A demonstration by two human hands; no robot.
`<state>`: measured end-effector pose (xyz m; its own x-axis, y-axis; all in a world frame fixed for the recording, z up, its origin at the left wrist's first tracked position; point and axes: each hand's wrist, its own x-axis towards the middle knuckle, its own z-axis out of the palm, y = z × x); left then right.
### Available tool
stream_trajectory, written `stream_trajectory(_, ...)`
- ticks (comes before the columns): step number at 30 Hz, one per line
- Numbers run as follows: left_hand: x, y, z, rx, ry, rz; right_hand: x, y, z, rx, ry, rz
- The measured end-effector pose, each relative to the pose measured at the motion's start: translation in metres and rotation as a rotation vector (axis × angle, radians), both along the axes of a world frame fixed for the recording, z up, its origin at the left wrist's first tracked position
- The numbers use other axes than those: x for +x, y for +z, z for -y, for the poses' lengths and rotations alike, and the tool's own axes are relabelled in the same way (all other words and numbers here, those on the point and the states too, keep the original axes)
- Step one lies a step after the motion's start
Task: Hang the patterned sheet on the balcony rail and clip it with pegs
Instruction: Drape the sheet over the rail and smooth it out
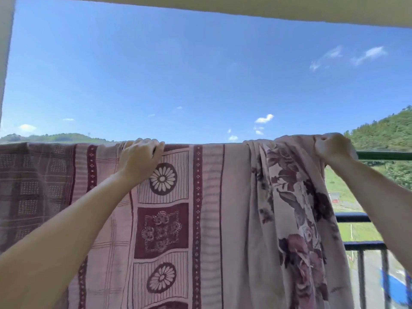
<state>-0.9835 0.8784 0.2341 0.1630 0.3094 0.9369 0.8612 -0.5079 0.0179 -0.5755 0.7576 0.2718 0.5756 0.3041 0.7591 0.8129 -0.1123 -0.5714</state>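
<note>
Looking out past your raised arms, you face an open balcony: a pale ceiling edge (pixel 245 10) above your hands, a white wall (pixel 5 52) off beyond your left hand, blue sky with a few small clouds, and green hills (pixel 383 130) behind your right hand. A dark green rail (pixel 383 155) runs out from under your right hand, and below that hand stand black balustrade bars (pixel 361 275). Between and beneath both hands the patterned sheet (pixel 211 208) is draped over the rail, hanging flat and smooth under your left hand, bunched in folds under your right. It is dusty pink, with maroon stripes, daisy medallions and grid squares toward your left hand and large dark roses toward your right. Your left hand (pixel 140 159) curls its fingers over the sheet's top edge; your right hand (pixel 334 148) grips the gathered cloth on the rail.
</note>
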Motion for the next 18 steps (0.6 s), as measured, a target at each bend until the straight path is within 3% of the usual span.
stream_trajectory(4,0.006,0.001,0.002,0.012,0.070,0.043,0.054,-0.003,0.021,-0.041,-0.036,0.007)
stream_trajectory(8,0.042,0.008,0.021,-0.114,0.141,0.203,0.081,-0.005,0.027,-0.070,0.139,0.190)
stream_trajectory(10,0.094,0.004,0.044,-0.038,0.100,0.217,0.084,-0.006,0.027,-0.073,0.221,0.276)
stream_trajectory(12,0.169,-0.001,0.073,0.047,-0.025,0.099,0.088,-0.009,0.029,-0.076,0.318,0.291)
stream_trajectory(14,0.246,-0.007,0.097,-0.010,-0.107,0.010,0.093,-0.015,0.033,-0.067,0.418,0.267)
stream_trajectory(18,0.317,-0.003,0.105,-0.127,-0.160,0.238,0.098,-0.030,0.049,0.111,0.624,0.130)
